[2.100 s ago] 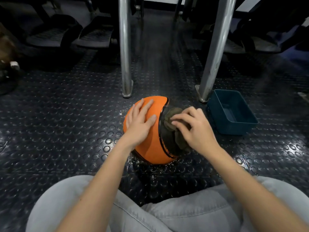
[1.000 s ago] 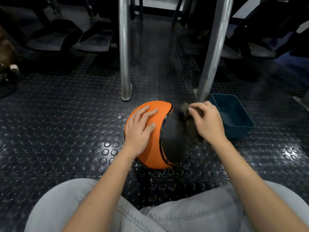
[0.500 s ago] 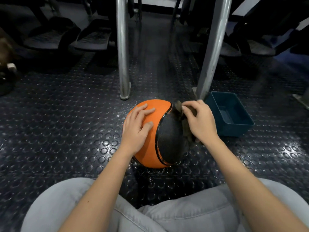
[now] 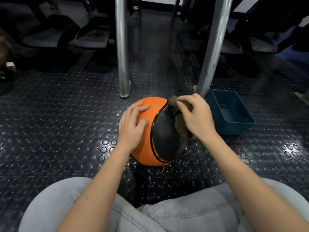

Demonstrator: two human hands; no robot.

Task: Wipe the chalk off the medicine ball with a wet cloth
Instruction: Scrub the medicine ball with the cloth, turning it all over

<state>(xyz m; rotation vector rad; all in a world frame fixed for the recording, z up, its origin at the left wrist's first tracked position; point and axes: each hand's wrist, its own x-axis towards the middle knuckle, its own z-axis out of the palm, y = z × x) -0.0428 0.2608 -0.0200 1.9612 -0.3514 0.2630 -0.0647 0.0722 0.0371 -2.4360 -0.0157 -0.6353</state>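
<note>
floor: dark studded rubber, glistens wet around the ball; probably slick, so may let the ball skid under a hard push.
left hand: lies on the orange side with fingers spread nearly straight; steadies only, grips nothing; may slide on a damp surface and free the ball.
ball: sits on the floor, orange half to the left, black half to the right; round and probably heavy, so may roll toward the metal leg if pushed from one side only.
cloth: dark, bunched, pressed against the upper right of the black half; may smear chalk rather than lift it once loaded, or drip more water underneath; chalk hard to make out in this light, so patches easily missed.
right hand: curls its fingers round the cloth and pinches it against the ball; may lose a loose corner mid-stroke.
tub: blue, open, just beside the ball on the right, contents hard to tell; may get knocked or tipped by a rolling ball or a wide stroke.
</note>
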